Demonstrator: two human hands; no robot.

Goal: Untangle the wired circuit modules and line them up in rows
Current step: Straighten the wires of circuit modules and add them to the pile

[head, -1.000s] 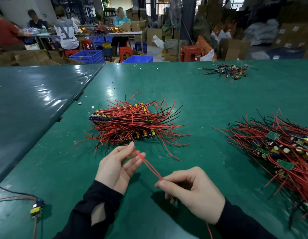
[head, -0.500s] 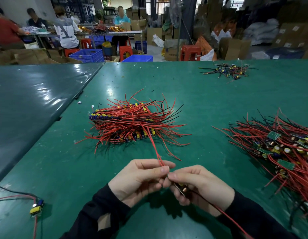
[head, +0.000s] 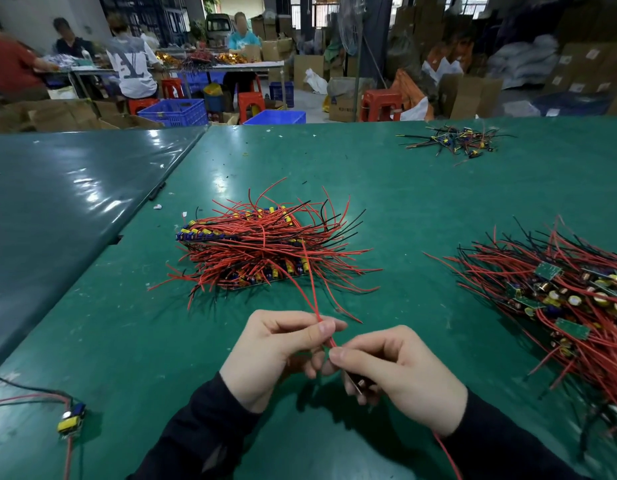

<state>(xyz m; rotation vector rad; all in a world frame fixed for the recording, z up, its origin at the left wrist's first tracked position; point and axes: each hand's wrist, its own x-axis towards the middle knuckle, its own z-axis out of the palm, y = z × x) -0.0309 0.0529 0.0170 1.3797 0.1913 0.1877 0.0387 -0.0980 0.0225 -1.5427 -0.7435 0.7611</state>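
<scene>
1. While both hands meet low in the centre of the frame, the left hand (head: pixel 272 351) has its fingers curled and pinches a pair of thin red wires (head: pixel 309 289) between thumb and forefinger.
2. These wires rise from the pinch toward the upper middle and pass over the near edge of the sorted pile.
3. The right hand (head: pixel 400 372), just beside the left one, is also curled; its thumb and forefinger pinch the same red wires a little lower, and its other fingers hold a small circuit module (head: pixel 355 384), mostly hidden under the hand.
4. One more thin red wire (head: pixel 447 455) runs from below the right wrist to the bottom edge of the frame.
5. The sorted pile of red-and-black wired modules with yellow and blue parts (head: pixel 262 247) lies in the middle of the frame on the green table mat (head: pixel 421 209), its modules in rows.
6. A big tangled heap of red-wired modules with green boards (head: pixel 556 292) fills the right side, well apart from the hands.
7. A small far bundle of black and coloured wires (head: pixel 456 140) sits in the upper right.
8. A single yellow-and-blue module with wires (head: pixel 70 415) lies in the lower left.
9. People at a far work table (head: pixel 210 67) appear in the upper left, blurred.
</scene>
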